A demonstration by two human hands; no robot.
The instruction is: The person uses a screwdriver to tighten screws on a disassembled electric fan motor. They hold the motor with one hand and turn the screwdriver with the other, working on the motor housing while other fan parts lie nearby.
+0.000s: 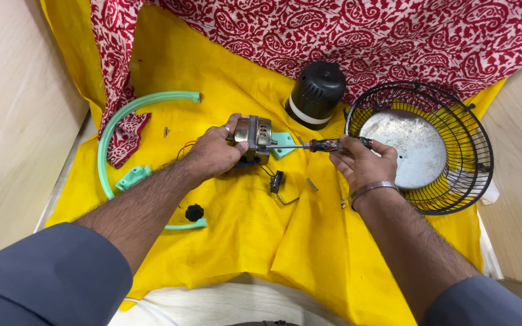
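Fingers [232, 134] of left hand [212, 154] grip motor [253, 134]; right hand [360, 160] holds screwdriver [309, 145]

black motor cover [315, 93], wire fan guard [448, 115], green ring [122, 121], yellow cloth [243, 241]

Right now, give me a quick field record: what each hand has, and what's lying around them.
left hand: left hand holds a metal fan motor above the yellow cloth
right hand: right hand holds a screwdriver, tip against the motor
beside motor: small green plastic bracket
behind: black motor cover
right side: black wire fan guard holding a round metal plate
left side: curved green plastic ring, black knob
loose: screws on the cloth
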